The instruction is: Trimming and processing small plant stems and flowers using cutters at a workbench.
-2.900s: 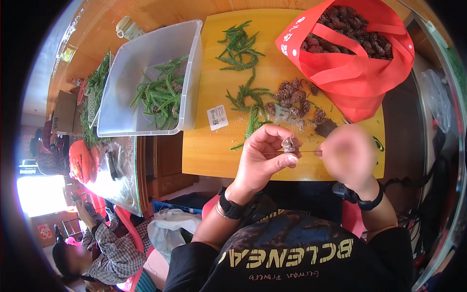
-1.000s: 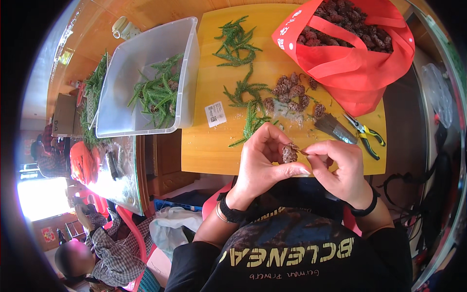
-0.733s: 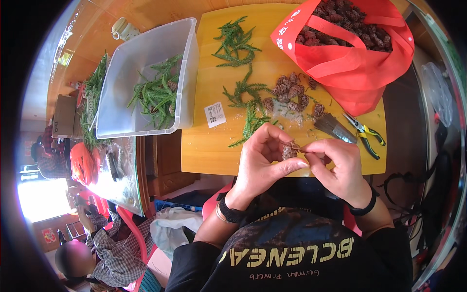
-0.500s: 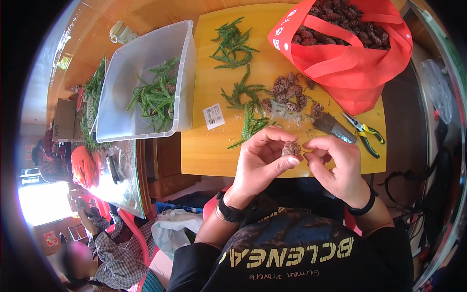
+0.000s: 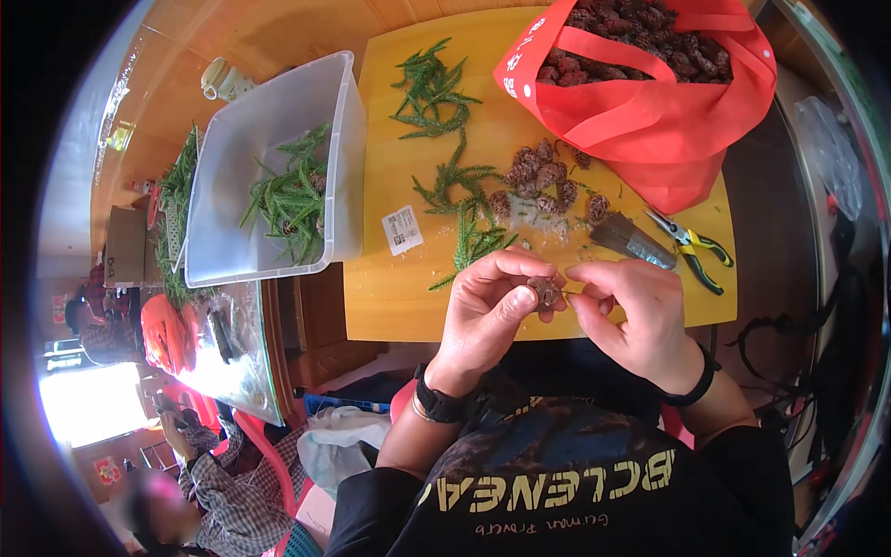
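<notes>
My left hand (image 5: 483, 316) holds a small brown pine cone (image 5: 543, 291) between thumb and fingers, above the near edge of the yellow table (image 5: 390, 297). On the cone's right side, my right hand (image 5: 642, 320) pinches a thin wire-like strand that runs to the cone. How the strand is fixed to the cone is too small to tell. Beyond my hands lies a pile of pine cones (image 5: 538, 174), with a bundle of thin dark wires or bristles (image 5: 620, 237) to its right. Green artificial fir sprigs (image 5: 475, 243) lie just past my left hand.
Yellow-and-black pliers (image 5: 691, 249) lie at the table's right. A red bag (image 5: 668, 121) full of cones stands at the back right. At left is a clear plastic bin (image 5: 218, 213) with sprigs, near a white label (image 5: 402, 230). A person (image 5: 232, 497) sits at lower left.
Both hands have shifted slightly left, and the pine cone has turned in my left fingers. My right hand still pinches the strand. The whole view has tilted a little.
</notes>
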The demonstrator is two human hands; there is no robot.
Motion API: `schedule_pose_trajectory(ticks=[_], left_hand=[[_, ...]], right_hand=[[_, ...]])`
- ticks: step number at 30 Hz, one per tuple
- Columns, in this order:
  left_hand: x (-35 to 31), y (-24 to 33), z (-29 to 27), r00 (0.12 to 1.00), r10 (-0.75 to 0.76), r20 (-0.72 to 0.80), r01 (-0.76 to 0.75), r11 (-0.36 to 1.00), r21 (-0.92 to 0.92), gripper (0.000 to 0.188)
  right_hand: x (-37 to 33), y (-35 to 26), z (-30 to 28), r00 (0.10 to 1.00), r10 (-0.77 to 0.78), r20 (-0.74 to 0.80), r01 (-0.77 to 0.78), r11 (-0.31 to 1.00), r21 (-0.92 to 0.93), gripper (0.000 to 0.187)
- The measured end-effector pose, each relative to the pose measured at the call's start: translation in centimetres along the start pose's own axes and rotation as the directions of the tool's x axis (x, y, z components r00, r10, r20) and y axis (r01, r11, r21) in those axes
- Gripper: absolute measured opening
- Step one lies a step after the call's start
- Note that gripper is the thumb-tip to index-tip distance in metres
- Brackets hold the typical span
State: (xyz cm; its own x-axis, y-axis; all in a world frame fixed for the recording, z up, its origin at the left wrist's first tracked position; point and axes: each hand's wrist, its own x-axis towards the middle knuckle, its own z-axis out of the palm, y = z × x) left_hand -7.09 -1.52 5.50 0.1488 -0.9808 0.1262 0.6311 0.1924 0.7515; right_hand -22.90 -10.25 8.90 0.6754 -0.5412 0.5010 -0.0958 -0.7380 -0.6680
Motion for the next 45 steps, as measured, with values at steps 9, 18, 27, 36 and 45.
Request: schedule_pose_trajectory(ticks=[9,18,27,36,45], left_hand=[[0.1,-0.2,0.0,1.000,0.028,0.005,-0.028,0.997,-0.070,0.024],[0.3,0.1,-0.2,0.998,0.000,0.064,0.006,0.996,-0.085,0.028],[0.1,0.7,-0.5,0.981,-0.115,0.153,0.131,0.986,-0.099,0.023],[-0.5,1.1,-0.2,0.971,-0.231,0.064,0.236,0.969,-0.074,0.015],[-0.8,1.4,0.2,0.944,-0.328,-0.044,0.330,0.942,0.054,0.012]], right_hand=[[0.7,0.3,-0.2,0.993,-0.116,-0.015,0.115,0.993,-0.036,0.020],[1.3,0.6,-0.9,0.970,-0.243,0.019,0.244,0.963,-0.117,0.024],[2.9,0.2,-2.8,0.896,-0.418,0.147,0.443,0.855,-0.269,0.021],[4.2,-1.0,-3.3,0.795,-0.316,0.518,0.502,0.822,-0.268,0.054],[5.5,-2.1,-3.4,0.700,-0.223,0.679,0.472,0.858,-0.204,0.028]])
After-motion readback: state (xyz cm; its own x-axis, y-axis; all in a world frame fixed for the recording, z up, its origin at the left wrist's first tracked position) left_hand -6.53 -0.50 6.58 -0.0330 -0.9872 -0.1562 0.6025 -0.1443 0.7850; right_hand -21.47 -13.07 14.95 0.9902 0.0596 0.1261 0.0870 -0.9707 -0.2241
